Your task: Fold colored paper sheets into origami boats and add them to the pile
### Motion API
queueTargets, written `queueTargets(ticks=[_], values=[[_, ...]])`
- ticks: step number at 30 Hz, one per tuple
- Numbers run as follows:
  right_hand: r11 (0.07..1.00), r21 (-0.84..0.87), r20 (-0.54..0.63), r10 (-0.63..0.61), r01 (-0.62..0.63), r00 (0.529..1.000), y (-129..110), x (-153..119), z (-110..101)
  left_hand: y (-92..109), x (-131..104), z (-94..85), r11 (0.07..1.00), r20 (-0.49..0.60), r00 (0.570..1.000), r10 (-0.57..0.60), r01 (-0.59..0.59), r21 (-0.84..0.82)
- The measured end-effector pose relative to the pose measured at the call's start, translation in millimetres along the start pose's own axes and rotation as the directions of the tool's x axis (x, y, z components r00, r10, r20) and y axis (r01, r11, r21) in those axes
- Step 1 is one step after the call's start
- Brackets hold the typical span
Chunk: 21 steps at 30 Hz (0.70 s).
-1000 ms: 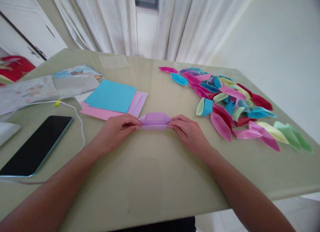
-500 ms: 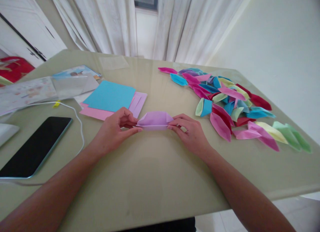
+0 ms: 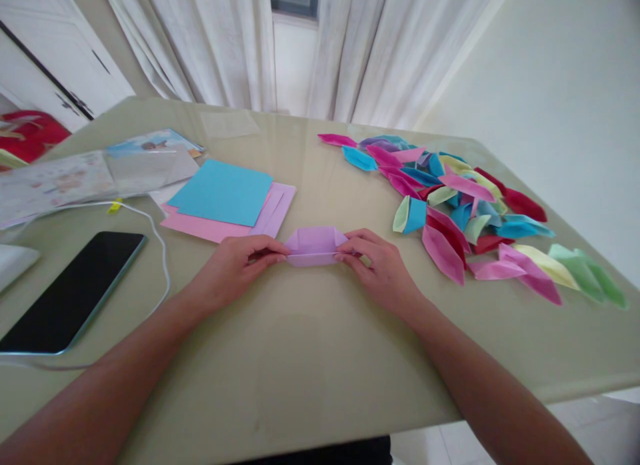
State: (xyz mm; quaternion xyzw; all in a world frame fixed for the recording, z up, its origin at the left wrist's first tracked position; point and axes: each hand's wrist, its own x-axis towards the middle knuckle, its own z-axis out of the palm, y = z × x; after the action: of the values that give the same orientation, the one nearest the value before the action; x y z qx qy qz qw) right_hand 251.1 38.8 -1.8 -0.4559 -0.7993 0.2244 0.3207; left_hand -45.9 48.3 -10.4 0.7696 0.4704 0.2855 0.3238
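A small purple folded paper (image 3: 315,245) spans the gap between my hands near the middle of the table, its centre opened out like a shallow boat. My left hand (image 3: 237,263) pinches its left end between thumb and fingers. At the right end, my right hand (image 3: 377,261) grips it the same way. Just behind my left hand lies a stack of flat sheets, with a blue sheet (image 3: 223,190) on top and pink and purple ones (image 3: 277,211) beneath.
Many folded paper pieces (image 3: 445,248) in several colours are heaped on the right of the table (image 3: 300,365). On the left are a black phone (image 3: 75,291), a white cable (image 3: 163,251), a white object (image 3: 17,266) and clear plastic packets (image 3: 60,185).
The fingers of my left hand have straightened and drawn together at the paper's left end. The purple paper's middle is spread wider and looks more squared.
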Motion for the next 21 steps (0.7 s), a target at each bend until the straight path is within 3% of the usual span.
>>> queueTargets(ticks=[3, 8, 13, 21], values=[[1.000, -0.002, 0.008, 0.019, -0.019, 1.000, -0.9, 0.3, -0.1, 2.4, 0.5, -1.6, 0.999, -0.014, 0.999, -0.040, 0.040, 0.016], [1.000, 0.018, 0.063, 0.022, -0.023, 0.998, -3.0, 1.2, -0.9, 3.4, 1.2, -2.1, 0.999, -0.045, 0.998, 0.044, -0.044, 0.013], [0.999, -0.039, 0.045, 0.014, -0.013, 0.999, -4.0, -0.3, 0.1, 5.5, 1.2, -1.2, 0.991, -0.070, 0.990, 0.121, -0.116, 0.066], [0.998, -0.041, 0.024, 0.051, -0.050, 0.998, -3.7, -1.6, 1.4, 8.3, 2.4, 0.8, 0.998, -0.108, 0.993, 0.056, -0.053, 0.034]])
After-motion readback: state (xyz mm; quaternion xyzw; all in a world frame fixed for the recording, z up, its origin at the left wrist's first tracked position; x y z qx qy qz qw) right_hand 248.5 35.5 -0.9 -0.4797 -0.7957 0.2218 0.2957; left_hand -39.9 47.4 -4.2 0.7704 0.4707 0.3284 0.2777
